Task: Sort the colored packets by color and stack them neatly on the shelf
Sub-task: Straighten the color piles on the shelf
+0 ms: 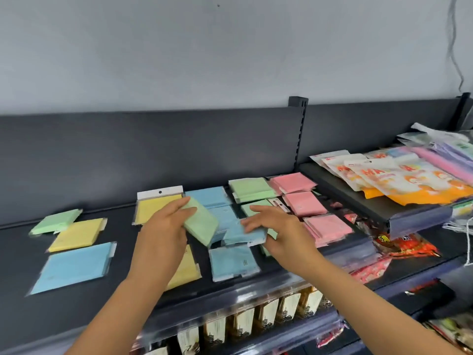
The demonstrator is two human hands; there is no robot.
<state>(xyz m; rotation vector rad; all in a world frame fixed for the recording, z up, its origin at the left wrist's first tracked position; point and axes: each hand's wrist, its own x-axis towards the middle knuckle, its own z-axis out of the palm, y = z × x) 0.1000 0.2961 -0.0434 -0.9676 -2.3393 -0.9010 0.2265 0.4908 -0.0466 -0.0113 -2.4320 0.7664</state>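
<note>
Grip check: I have the left hand [166, 226] curled round a green packet [202, 222], which is lifted and tilted above the blue ones. The right hand [272, 228] lies on a blue packet [243, 237], fingers on top and thumb probably pinching under its edge; blur makes that hard to confirm.

Step in hand, I judge, is pulling strays out of the mixed middle. To do it well I'd carry the green one to the green stack [252, 189] at the back, square its edges before letting go, and not drag neighbours along.

No bins here; the shelf [120, 234] does the holding:
- pink stacks [303, 203] in a column at right
- blue ones in the middle
- a yellow packet [156, 207] with a white header behind the left hand
- a loose green one [56, 221], loose yellow one [76, 235] and loose blue one [74, 266] well apart at far left

The neighbouring shelf [358, 201] at right holds snack bags [384, 175].
</note>
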